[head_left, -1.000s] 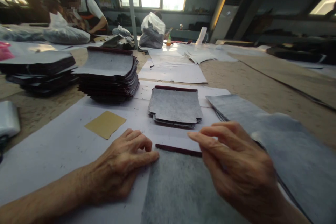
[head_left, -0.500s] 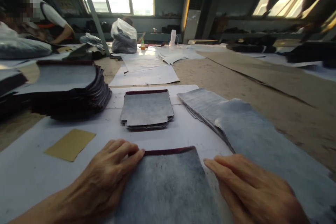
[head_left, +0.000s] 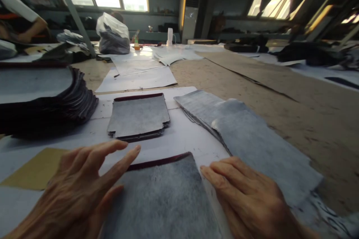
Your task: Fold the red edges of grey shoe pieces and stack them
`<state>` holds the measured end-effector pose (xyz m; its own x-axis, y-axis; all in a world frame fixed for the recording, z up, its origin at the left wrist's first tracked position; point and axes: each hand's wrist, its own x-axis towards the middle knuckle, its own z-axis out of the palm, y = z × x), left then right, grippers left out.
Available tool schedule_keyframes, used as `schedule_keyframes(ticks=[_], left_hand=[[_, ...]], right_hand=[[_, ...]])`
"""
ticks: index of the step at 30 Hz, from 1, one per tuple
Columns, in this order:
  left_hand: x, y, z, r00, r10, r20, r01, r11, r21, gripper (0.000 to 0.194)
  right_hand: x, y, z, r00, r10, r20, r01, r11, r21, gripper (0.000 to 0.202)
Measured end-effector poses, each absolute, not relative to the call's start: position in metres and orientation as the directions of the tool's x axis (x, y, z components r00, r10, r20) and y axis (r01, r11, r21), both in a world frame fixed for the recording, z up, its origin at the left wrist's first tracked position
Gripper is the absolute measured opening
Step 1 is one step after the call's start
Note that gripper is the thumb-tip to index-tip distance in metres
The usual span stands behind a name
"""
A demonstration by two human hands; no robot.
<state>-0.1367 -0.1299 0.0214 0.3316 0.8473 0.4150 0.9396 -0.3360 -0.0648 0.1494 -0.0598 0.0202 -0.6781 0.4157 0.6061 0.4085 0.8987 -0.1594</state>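
The left hand (head_left: 75, 190) lies flat and spread, its fingers (head_left: 123, 162) released and resting on the left edge of a grey, fuzzy-backed rectangular sheet with a dark maroon top edge (head_left: 165, 198). The right hand (head_left: 249, 201) is likewise flat and grasps nothing, its fingertips (head_left: 206, 171) touching the sheet's right edge. So the sheet sits between the two hands, on the white paper covering the tabletop (head_left: 185, 138), held only by downward pressure.

Judging from this, the main risk is slipping: with the sheet pinned rather than gripped, an uneven push from either side could skew it on the smooth paper or buckle the thin material near the maroon edge.

Just beyond the left fingertips lies a small stack of similar notched grey sheets (head_left: 138, 115); a forward sweep could nudge it out of line. Just right of the right fingers, a fanned pile of long grey sheets (head_left: 246, 142) lies close, and its loose upper layer could be caught and dragged if that hand slides outward. A tan square of paper (head_left: 36, 170) lies just left of the left hand, partly hidden by it, and a tall stack of dark-edged sheets (head_left: 42, 97) sits well beyond it.
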Motion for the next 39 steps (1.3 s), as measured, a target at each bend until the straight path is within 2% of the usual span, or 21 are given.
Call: schedule_keyframes(ticks=[2, 5, 7, 11, 18, 24, 34, 39], left_hand=[[-0.126, -0.124, 0.025, 0.367, 0.832, 0.416, 0.922, -0.385, -0.044, 0.046], [-0.099, -0.108, 0.026, 0.399, 0.827, 0.396, 0.858, -0.489, 0.157, 0.037], [-0.081, -0.095, 0.024, 0.375, 0.843, 0.385, 0.819, -0.496, 0.288, 0.032], [-0.06, -0.079, 0.016, 0.353, 0.871, 0.341, 0.779, -0.475, 0.408, 0.031], [-0.06, -0.08, 0.008, 0.408, 0.817, 0.408, 0.725, -0.561, 0.399, 0.039], [-0.062, -0.078, 0.004, 0.486, 0.796, 0.361, 0.687, -0.603, 0.406, 0.044], [-0.058, -0.073, 0.006, 0.503, 0.793, 0.345, 0.69, -0.608, 0.392, 0.046], [-0.058, -0.074, 0.004, 0.551, 0.766, 0.331, 0.715, -0.638, 0.286, 0.052]], right_hand=[[0.152, -0.058, 0.019, -0.703, 0.423, 0.572, 0.407, 0.899, -0.163, 0.03], [0.151, -0.053, 0.019, -0.73, 0.387, 0.563, 0.395, 0.912, -0.116, 0.03], [0.149, -0.05, 0.018, -0.744, 0.362, 0.562, 0.394, 0.917, -0.068, 0.03], [0.147, -0.046, 0.012, -0.772, 0.377, 0.512, 0.415, 0.909, -0.044, 0.034], [0.146, -0.043, 0.008, -0.772, 0.477, 0.421, 0.456, 0.876, -0.158, 0.037], [0.145, -0.041, 0.007, -0.767, 0.481, 0.425, 0.458, 0.874, -0.163, 0.038], [0.146, -0.042, 0.006, -0.768, 0.491, 0.412, 0.466, 0.869, -0.166, 0.036], [0.146, -0.04, 0.007, -0.749, 0.507, 0.426, 0.467, 0.861, -0.203, 0.035]])
